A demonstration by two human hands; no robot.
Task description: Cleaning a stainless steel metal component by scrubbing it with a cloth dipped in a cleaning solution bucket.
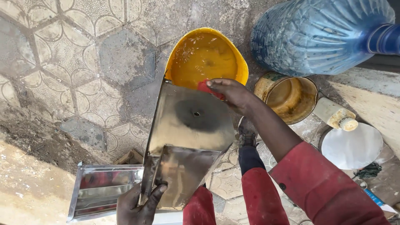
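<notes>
Shiny metal, rough ground

The metal box (187, 137) is smooth and shiny like a mirror, with one dull grey spot. The red rag (208, 88) looks like soft cloth. The yellow bucket (239, 62) is glossy plastic. The blue jug (321, 33) is clear, wrinkly plastic. The floor (75, 62) is rough, dusty stone.

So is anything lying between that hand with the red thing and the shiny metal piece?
Nothing visible does. The right hand already presses a small red cloth-like pad against the top edge of the folded shiny sheet-metal piece, just in front of the yellow plastic bucket of brownish liquid. The left hand grips the piece's lower edge directly.
</notes>
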